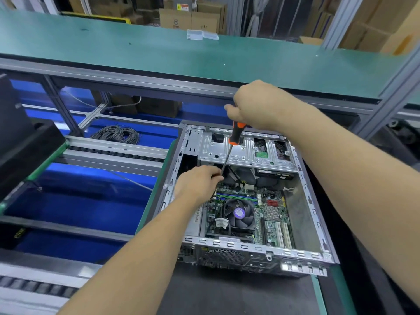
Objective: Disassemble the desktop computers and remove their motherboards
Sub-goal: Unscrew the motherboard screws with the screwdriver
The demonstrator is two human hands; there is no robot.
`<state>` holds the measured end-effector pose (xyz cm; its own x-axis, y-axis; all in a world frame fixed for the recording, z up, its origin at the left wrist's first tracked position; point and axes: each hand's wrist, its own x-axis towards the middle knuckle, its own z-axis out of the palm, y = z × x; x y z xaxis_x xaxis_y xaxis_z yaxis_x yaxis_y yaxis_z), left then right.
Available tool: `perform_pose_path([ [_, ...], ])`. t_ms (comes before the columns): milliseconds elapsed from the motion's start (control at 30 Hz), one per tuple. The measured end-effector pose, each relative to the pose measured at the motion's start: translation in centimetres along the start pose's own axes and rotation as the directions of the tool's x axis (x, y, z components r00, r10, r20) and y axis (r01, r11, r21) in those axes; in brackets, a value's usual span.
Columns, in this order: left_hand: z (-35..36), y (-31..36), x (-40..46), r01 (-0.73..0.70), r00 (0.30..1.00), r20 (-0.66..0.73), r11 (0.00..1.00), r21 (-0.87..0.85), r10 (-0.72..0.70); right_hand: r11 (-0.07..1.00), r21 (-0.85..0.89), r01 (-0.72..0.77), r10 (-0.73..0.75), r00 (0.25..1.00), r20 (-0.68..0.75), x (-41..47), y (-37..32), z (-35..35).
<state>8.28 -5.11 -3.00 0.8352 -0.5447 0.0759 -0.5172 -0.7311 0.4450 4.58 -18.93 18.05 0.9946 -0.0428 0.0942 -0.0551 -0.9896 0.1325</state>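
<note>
Orange-handled screwdriver [236, 135] in right hand [254, 105] grip; left hand [200, 180] pinching shaft above motherboard [261, 214].

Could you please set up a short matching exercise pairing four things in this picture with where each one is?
Things:
1. screwdriver
2. cooling fan
3. coil of cable
4. cardboard boxes

Places:
A. behind the green shelf
B. gripped by the right hand
C. on the motherboard
D. left of the computer case, on blue

Pairs: 1-B, 2-C, 3-D, 4-A

Head camera — close above, looking forward and down.
</note>
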Motion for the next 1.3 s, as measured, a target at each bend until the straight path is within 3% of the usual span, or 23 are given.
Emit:
perform_pose_path([
  [400, 0.1, -0.1, 0.0, -0.028, 0.999, 0.031, 0.999, -0.036, 0.029, 0.989, 0.09, 0.122, -0.117, 0.992, -0.057, -1.0, 0.2, 0.7],
  [533, 0.2, -0.2, 0.0, -0.034, 0.999, 0.01, 0.999, -0.014, 0.034, 0.981, 0.073, 0.181, -0.183, 0.983, 0.021, -0.7, 0.4, 0.2],
  [700, 0.2, -0.1, -0.2, -0.034, 0.999, -0.006, 0.999, -0.031, 0.033, 0.938, 0.195, 0.286, -0.312, 0.943, 0.117, -1.0, 0.7, -0.2],
  [800, 0.1, -0.1, -0.3, -0.031, 0.999, -0.008, 0.999, -0.025, 0.031, 0.931, 0.262, 0.253, -0.315, 0.922, 0.227, -0.9, 0.7, -1.1],
  [867, 0.0, 0.0, -0.3, -0.032, 0.999, -0.012, 0.999, -0.018, 0.032, 0.968, 0.175, 0.178, -0.221, 0.939, 0.266, -0.9, 0.3, -1.3],
  [967, 0.1, 0.0, -0.3, -0.037, 0.999, -0.012, 0.999, -0.007, 0.036, 0.998, -0.046, 0.046, -0.039, 0.989, 0.143, -0.7, -0.8, -1.1],
  [1033, 0.1, 0.0, -0.3, -0.034, 0.999, -0.008, 0.999, -0.021, 0.034, 0.992, -0.023, 0.121, -0.118, 0.987, 0.106, -0.5, -1.1, -0.7],
  [1100, 0.1, -0.1, -0.4, -0.025, 1.0, -0.008, 0.999, -0.04, 0.024, 0.962, 0.155, 0.225, -0.249, 0.954, 0.165, -0.8, -1.0, -1.0],
  [1167, 0.0, -0.1, -0.4, -0.023, 1.0, -0.001, 0.999, -0.031, 0.023, 0.943, 0.208, 0.26, -0.306, 0.923, 0.233, -1.3, -1.0, -1.6],
  [1300, 0.0, 0.0, -0.3, -0.018, 1.0, 0.014, 1.0, -0.014, 0.019, 0.987, -0.049, 0.151, -0.142, 0.979, 0.148, -0.7, -1.6, -1.6],
])
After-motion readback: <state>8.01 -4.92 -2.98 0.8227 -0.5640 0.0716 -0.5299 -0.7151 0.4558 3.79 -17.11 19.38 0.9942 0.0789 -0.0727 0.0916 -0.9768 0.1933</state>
